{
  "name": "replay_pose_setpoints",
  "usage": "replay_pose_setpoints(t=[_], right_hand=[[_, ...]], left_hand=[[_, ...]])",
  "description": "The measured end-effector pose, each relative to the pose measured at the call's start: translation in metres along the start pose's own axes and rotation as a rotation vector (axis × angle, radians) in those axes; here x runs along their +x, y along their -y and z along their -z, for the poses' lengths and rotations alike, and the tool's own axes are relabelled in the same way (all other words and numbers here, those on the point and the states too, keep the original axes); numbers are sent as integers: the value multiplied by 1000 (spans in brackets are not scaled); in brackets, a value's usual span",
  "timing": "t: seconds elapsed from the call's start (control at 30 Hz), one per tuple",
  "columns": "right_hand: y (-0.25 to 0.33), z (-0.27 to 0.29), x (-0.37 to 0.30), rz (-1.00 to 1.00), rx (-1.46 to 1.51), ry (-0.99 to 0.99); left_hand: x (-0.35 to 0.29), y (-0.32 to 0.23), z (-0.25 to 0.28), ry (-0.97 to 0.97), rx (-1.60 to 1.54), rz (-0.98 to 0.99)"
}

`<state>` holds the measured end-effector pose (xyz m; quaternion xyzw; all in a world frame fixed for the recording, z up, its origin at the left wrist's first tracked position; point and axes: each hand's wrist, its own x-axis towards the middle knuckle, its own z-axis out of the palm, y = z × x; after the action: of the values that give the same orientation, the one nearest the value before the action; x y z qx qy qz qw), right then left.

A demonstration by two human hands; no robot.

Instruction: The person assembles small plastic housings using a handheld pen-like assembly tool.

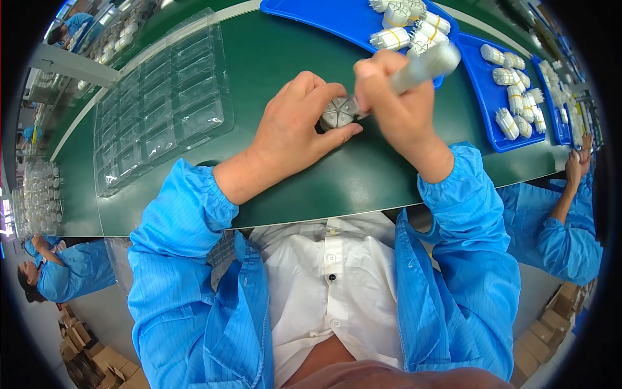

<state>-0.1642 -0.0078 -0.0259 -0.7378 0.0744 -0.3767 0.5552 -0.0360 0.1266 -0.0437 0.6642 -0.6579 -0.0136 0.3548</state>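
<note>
My left hand (295, 133) is curled round a small round grey-metal piece (337, 112) with radial slots in its top, thumb and forefinger on its sides. This piece is at the green table top. My right hand (398, 104) is closed round a tool with a thick pale handle (427, 67). The handle points up and to the right and is smeared by motion. Its narrow end reaches down to the right edge of the round piece; I cannot tell whether they touch.
A clear plastic tray (165, 107) with square pockets lies at the left. Blue trays (311, 14) with bundles of white parts (391, 39) stand at the far side and right (483, 84). Co-workers in blue sit at both sides (71, 272) (551, 227); cardboard boxes are on the floor.
</note>
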Motion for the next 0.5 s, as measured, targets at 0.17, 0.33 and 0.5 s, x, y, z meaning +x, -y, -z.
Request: replay_pose_setpoints(t=[0.17,0.33,0.5], right_hand=[[11,6,8,-24,117,-61],[9,5,8,-52,35,-21],[3,-1,4,69,-128,14]], left_hand=[[-3,-6,-3,-95,-209,32],[-2,-5,-4,-56,-306,65],[1,-4,-3,-80,-269,17]])
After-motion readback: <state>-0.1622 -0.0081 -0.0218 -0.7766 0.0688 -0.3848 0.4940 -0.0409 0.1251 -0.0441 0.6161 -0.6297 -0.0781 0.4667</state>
